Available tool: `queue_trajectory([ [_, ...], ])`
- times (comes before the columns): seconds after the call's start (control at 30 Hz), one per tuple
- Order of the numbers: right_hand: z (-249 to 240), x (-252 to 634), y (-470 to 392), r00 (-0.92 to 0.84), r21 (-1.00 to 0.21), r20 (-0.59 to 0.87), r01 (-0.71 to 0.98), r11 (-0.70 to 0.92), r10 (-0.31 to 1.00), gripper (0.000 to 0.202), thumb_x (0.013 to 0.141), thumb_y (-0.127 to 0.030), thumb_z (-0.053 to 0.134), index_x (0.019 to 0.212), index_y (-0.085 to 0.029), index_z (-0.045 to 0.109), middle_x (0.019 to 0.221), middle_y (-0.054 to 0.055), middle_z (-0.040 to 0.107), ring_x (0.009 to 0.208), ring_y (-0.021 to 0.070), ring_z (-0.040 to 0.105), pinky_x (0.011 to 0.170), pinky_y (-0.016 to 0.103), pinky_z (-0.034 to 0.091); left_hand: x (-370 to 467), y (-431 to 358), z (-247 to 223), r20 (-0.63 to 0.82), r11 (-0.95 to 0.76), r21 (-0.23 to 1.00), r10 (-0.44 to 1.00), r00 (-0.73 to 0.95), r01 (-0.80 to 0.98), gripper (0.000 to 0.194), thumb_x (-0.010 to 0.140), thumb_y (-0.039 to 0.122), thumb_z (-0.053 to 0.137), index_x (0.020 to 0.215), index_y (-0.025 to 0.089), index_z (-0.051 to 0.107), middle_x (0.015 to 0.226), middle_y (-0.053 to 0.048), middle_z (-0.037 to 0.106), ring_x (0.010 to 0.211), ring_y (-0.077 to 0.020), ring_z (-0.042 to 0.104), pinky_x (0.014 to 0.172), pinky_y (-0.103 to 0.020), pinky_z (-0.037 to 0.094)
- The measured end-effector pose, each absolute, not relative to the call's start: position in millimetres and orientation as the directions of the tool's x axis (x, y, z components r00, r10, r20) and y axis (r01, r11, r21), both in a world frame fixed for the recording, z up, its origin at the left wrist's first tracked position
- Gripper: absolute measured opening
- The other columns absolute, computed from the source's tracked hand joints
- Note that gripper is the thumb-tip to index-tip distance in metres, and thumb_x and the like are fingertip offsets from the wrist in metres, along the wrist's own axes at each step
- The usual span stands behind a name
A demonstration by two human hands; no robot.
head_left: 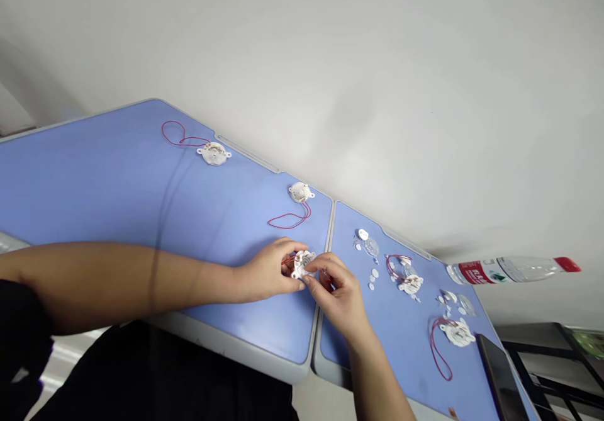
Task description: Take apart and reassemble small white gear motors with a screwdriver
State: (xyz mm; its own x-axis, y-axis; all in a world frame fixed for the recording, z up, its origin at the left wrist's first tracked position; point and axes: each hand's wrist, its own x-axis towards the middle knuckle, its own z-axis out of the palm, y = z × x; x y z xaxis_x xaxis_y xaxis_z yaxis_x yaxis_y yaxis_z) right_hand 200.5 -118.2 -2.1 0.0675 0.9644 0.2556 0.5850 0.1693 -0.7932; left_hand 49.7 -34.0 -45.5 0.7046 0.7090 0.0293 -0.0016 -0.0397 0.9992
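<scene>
My left hand (278,271) grips the left side of a small white round housing (302,263) with side tabs, just above the blue table. Red wires from the housing run into the palm of that hand. My right hand (336,289) is closed at the housing's right side, with thumb and forefinger pinched together over it; whatever lies between those fingertips is too small to make out. Behind my hands a similar white unit (301,192) with a red wire loop lies on the table. Another such unit (214,153) with red wire lies farther left.
On the right table (346,219) lie small white and clear parts (371,246), a wired white housing (411,284), and another (457,333). A water bottle (514,270) with a red cap and a dark phone (501,380) are by the right edge. A wall stands behind.
</scene>
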Motion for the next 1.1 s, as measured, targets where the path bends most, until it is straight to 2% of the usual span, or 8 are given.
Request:
queue_trajectory([
  [0.33, -4, 198, -119, 0.107, -0.786, 0.24, 0.605, 0.128, 0.965, 0.007, 0.079, -0.016, 0.063, 0.083, -0.022, 0.064, 0.08, 0.001, 0.057, 0.063, 0.0131, 0.048, 0.053, 0.026, 0.036, 48, -35, -43, 0.038, -0.068, 0.998, 0.705, 0.708, 0.015, 0.056, 0.063, 0.018, 0.073, 0.116, 0.018, 0.056, 0.102, -0.007, 0.064, 0.093, -0.0236, 0.062, 0.081, -0.036, 0.051],
  [0.5, -4, 195, -119, 0.151, -0.788, 0.232, 0.608, 0.095, 0.961, 0.007, 0.077, -0.017, 0.063, 0.079, -0.021, 0.059, 0.079, 0.001, 0.054, 0.066, 0.0138, 0.048, 0.053, 0.025, 0.036, 48, -35, -41, 0.071, -0.117, 0.993, 0.716, 0.694, 0.02, 0.051, 0.063, 0.016, 0.072, 0.112, 0.019, 0.057, 0.106, -0.007, 0.062, 0.096, -0.0238, 0.062, 0.081, -0.035, 0.052],
  [0.63, -5, 191, -118, 0.226, -0.84, 0.157, 0.543, 0.01, 0.961, 0.013, 0.074, -0.019, 0.064, 0.077, -0.022, 0.051, 0.078, -0.001, 0.051, 0.066, 0.0136, 0.047, 0.053, 0.024, 0.036, 49, -35, -41, 0.088, -0.148, 0.988, 0.729, 0.679, 0.031, 0.05, 0.063, 0.014, 0.072, 0.11, 0.019, 0.057, 0.108, -0.007, 0.06, 0.096, -0.0236, 0.061, 0.082, -0.036, 0.052],
  [0.8, -7, 189, -116, 0.321, -0.899, 0.098, 0.435, -0.055, 0.942, 0.023, 0.069, -0.023, 0.066, 0.078, -0.022, 0.045, 0.077, -0.002, 0.047, 0.067, 0.0128, 0.045, 0.054, 0.022, 0.036, 48, -35, -37, 0.04, 0.006, 0.998, 0.671, 0.74, -0.059, 0.051, 0.065, 0.011, 0.067, 0.114, 0.018, 0.054, 0.104, -0.007, 0.065, 0.096, -0.0239, 0.063, 0.081, -0.036, 0.051],
  [0.97, -5, 190, -115, 0.311, -0.907, 0.079, 0.418, -0.061, 0.947, 0.024, 0.07, -0.024, 0.066, 0.075, -0.022, 0.043, 0.073, -0.004, 0.044, 0.064, 0.0116, 0.042, 0.055, 0.022, 0.036, 49, -33, -30, -0.024, 0.175, 0.978, 0.629, 0.777, -0.112, 0.043, 0.071, 0.012, 0.062, 0.114, 0.016, 0.054, 0.108, -0.008, 0.065, 0.104, -0.0235, 0.061, 0.089, -0.038, 0.048],
  [1.1, -5, 191, -115, 0.298, -0.911, 0.075, 0.408, -0.056, 0.952, 0.024, 0.069, -0.025, 0.069, 0.076, -0.022, 0.046, 0.074, -0.003, 0.047, 0.064, 0.0118, 0.043, 0.054, 0.022, 0.037, 50, -32, -30, -0.076, 0.228, 0.969, 0.65, 0.757, -0.098, 0.04, 0.07, 0.009, 0.062, 0.109, 0.016, 0.055, 0.104, -0.006, 0.066, 0.099, -0.0214, 0.063, 0.087, -0.036, 0.048],
])
